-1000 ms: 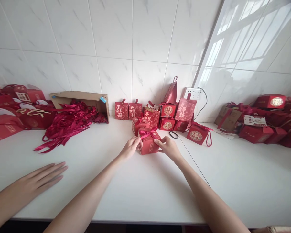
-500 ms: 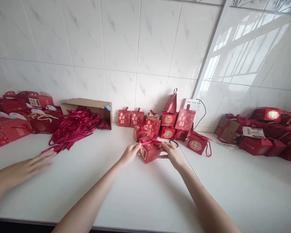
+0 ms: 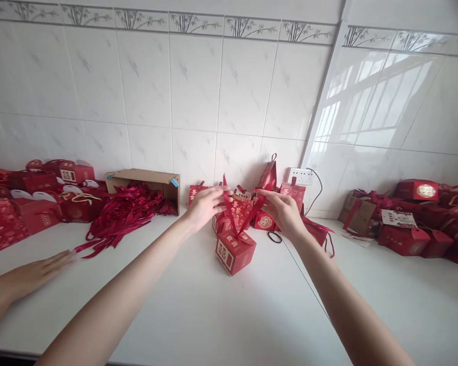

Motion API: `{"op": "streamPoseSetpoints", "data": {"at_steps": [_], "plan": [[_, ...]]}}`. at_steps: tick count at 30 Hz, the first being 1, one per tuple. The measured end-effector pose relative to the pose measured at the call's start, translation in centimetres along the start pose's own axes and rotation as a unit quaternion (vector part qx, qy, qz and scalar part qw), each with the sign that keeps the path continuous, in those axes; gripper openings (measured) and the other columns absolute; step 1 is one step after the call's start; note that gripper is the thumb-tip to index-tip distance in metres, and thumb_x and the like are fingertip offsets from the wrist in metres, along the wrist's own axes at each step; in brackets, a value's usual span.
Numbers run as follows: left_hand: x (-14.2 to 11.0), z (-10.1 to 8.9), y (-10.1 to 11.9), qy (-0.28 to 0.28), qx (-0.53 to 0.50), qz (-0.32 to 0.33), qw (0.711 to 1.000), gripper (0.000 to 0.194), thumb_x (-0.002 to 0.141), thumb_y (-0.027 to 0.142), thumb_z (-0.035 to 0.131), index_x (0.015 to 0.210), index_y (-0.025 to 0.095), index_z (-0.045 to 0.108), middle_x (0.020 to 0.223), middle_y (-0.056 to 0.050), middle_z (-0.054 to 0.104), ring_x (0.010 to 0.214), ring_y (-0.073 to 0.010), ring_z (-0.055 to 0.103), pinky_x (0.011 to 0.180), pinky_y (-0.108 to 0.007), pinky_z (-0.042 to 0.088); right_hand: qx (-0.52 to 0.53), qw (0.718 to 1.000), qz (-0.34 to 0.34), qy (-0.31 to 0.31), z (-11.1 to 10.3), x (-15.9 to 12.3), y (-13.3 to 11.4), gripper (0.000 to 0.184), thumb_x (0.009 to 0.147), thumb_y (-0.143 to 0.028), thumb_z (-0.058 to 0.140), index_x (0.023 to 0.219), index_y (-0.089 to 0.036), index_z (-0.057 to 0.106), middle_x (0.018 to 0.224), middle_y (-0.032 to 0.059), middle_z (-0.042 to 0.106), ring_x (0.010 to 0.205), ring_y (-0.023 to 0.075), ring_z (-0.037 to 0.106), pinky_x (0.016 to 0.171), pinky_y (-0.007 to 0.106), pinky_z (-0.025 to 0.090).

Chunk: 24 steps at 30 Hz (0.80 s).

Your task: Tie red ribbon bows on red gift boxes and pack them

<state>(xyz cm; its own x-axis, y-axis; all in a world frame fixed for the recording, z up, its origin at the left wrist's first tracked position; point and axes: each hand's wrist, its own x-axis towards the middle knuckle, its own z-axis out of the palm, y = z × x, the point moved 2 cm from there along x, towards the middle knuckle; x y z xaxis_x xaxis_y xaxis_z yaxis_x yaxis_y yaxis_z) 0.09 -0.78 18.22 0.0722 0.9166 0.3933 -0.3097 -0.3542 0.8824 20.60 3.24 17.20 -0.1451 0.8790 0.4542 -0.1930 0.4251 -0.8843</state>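
A small red gift box [image 3: 235,253] with a white and gold pattern on one side stands on the table in front of me. A dark red ribbon [image 3: 231,217] rises from its top in a V. My left hand [image 3: 208,206] pinches the left end of the ribbon, above and to the left of the box. Up to the right, my right hand [image 3: 280,207] grips the other end. Both ribbon ends are pulled up and apart, and neither hand touches the box. Partly hidden behind my hands are several other red boxes [image 3: 264,222].
Another person's hand [image 3: 41,272] lies flat at the left, by a heap of red ribbons [image 3: 122,213] and a cardboard box [image 3: 145,175]. Red boxes stand in piles at far left and right. A black ring [image 3: 275,237] lies right of centre; a power strip [image 3: 301,176] is at the wall.
My hands have moved up and apart, drawing the ribbon ends upward; the bow-like loops on the box are gone. The view has tilted up. The other person's hand remains beside the ribbons.
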Motion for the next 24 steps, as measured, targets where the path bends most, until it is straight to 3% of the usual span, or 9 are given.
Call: {"op": "streamPoseSetpoints", "data": {"at_steps": [4,7,12,18,24], "plan": [[0.6,2.9,0.5,-0.046,0.062,0.012,0.997,0.026,0.068,0.025,0.065,0.093,0.016,0.065,0.107,-0.010,0.065,0.095,-0.0193,0.060,0.077,-0.032,0.047,-0.149,0.986,-0.068,-0.030,2.3,-0.4,-2.0,0.028,0.079,-0.033,0.054,0.096,-0.017,0.069,0.076,0.0044,0.067,0.078,0.0191,0.064,0.072,0.034,0.053],[0.7,3.5,0.6,-0.049,0.056,0.015,0.997,0.024,0.070,0.024,0.064,0.093,0.016,0.066,0.104,-0.010,0.065,0.092,-0.0181,0.061,0.076,-0.031,0.047,-0.231,0.966,-0.116,-0.027,2.8,-1.0,-3.2,0.030,0.082,-0.030,0.047,0.097,-0.015,0.069,0.074,0.0051,0.066,0.061,0.0155,0.058,0.058,0.029,0.048],[0.0,3.5,1.1,-0.054,0.008,0.012,0.998,0.022,0.067,0.022,0.066,0.088,0.014,0.066,0.094,-0.008,0.065,0.075,-0.0130,0.059,0.065,-0.027,0.048,-0.254,0.958,-0.131,-0.021,2.7,-2.3,-4.6,0.030,0.082,-0.025,0.047,0.097,-0.012,0.070,0.078,0.0065,0.066,0.055,0.0116,0.051,0.051,0.025,0.041],[-2.2,1.0,1.4,-0.012,0.025,-0.015,0.999,0.024,0.057,0.018,0.076,0.079,0.010,0.068,0.067,-0.001,0.058,0.051,-0.0045,0.042,0.049,-0.020,0.034,-0.266,0.956,-0.119,0.019,-0.3,-4.8,-5.2,0.027,0.080,-0.025,0.051,0.094,-0.015,0.072,0.075,0.0041,0.068,0.057,0.0125,0.058,0.051,0.025,0.048],[-5.3,-2.4,1.3,0.036,0.058,-0.041,0.997,0.020,0.058,0.015,0.074,0.078,0.011,0.069,0.067,-0.002,0.058,0.051,-0.0045,0.041,0.048,-0.021,0.030,-0.230,0.960,-0.095,0.126,-3.3,-8.7,-5.4,0.019,0.075,-0.023,0.060,0.088,-0.016,0.072,0.076,0.0031,0.069,0.071,0.0176,0.069,0.066,0.032,0.061]]}}
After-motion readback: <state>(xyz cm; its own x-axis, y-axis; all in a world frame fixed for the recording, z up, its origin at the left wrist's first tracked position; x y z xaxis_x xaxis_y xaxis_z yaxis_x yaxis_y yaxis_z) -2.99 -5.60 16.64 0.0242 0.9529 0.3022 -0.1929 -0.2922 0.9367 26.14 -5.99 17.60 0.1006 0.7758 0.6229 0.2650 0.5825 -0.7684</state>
